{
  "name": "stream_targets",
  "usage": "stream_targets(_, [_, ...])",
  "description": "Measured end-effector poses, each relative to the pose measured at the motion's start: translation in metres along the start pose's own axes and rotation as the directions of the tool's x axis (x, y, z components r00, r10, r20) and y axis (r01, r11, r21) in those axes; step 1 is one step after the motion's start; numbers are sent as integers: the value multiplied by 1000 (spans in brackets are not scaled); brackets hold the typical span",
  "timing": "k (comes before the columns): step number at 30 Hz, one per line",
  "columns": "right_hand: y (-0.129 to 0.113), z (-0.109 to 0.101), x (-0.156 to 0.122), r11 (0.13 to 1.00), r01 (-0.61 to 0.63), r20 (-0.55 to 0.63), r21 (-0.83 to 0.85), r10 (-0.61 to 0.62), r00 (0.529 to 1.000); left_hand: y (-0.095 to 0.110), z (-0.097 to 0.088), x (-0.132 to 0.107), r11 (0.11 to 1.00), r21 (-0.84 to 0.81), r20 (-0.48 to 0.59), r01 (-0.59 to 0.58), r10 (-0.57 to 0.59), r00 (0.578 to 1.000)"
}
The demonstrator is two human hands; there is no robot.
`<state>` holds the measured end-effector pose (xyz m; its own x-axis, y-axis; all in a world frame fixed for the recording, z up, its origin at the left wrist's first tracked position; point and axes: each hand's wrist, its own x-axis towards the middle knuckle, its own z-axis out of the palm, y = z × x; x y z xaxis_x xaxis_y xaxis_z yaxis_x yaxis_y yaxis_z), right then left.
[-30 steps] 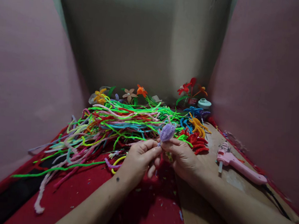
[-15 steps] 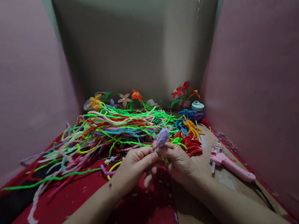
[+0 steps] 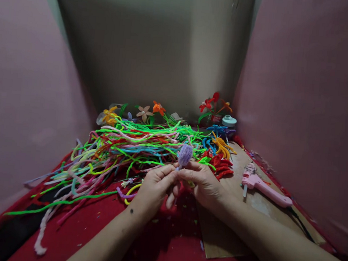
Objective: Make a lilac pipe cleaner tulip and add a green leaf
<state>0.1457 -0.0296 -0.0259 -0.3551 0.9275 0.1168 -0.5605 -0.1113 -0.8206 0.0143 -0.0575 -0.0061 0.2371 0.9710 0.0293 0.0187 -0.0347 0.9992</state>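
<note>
A fuzzy purple bud bent from pipe cleaner (image 3: 185, 156) stands upright between my two hands, in front of the heap of pipe cleaners (image 3: 142, 144). My left hand (image 3: 160, 184) pinches the bud's base between thumb and forefinger. From the other side, my right hand (image 3: 204, 184) meets it there, its thumb and fingers closed at the same base. The fingertips of both hands touch or nearly touch. What lies under the fingers is mostly hidden.
A pink glue gun (image 3: 263, 188) lies on a brown board (image 3: 222, 240) at right, its cord trailing. Red pipe-cleaner petals (image 3: 222, 166) and orange ones (image 3: 223, 146) lie beside the heap. Finished flowers (image 3: 206, 105) and a pale blue lidded jar (image 3: 229, 120) stand along the back wall.
The purple bud has turned and now sits more upright and slightly to the left. My right thumb has come down to its base beside my left fingers. The view has shifted a little.
</note>
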Motion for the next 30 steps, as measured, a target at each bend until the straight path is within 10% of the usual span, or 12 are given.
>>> stream_targets(6, [-4,-5,1,994,-104,77,16,102,992,-5,-3,1,866,-464,254,187,-72,965])
stream_targets(12, [2,-11,2,993,-113,209,22,106,972,-13,-9,2,781,-547,438,301,-39,898])
stream_targets(18, [13,-8,6,996,-58,-64,70,62,996,-9,-6,3,999,51,71,-16,12,997])
stream_targets(22, [15,-7,7,998,-20,-133,53,27,991,-22,-8,6,646,690,-11,-326,459,888])
stream_targets(26, [11,-4,5,999,-39,-147,-1,38,988,-30,-14,8,394,812,127,-431,601,789])
stream_targets(30, [5,-2,2,999,-37,-62,-28,35,997,-20,-12,4,574,721,19,-387,543,840])
